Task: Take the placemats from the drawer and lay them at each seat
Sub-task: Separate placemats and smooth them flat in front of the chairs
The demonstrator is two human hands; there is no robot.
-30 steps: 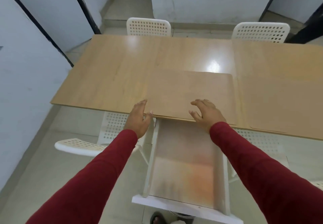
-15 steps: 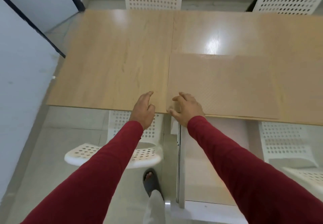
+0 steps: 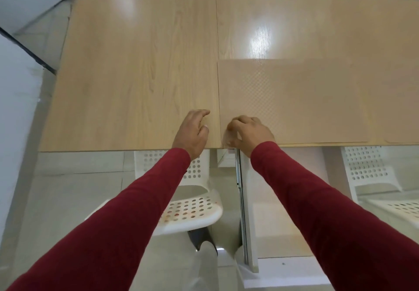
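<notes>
Placemats point(image 3: 292, 100) lie stacked on the table point(image 3: 140, 68), flush with its near edge, directly above the open drawer point(image 3: 272, 200). The right hand point(image 3: 249, 131) has curled fingers pinching up the stack's near-left corner, apparently peeling off the top mat. The left hand point(image 3: 192, 131) rests on bare table just left of the stack, fingers loosely bent, holding nothing. Separating one mat seems the step in hand; next it likely needs sliding left to the seat above the near chair point(image 3: 188, 211).

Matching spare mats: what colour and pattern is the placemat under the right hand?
Tan placemat with a fine woven check texture, seen in the head view.
</notes>
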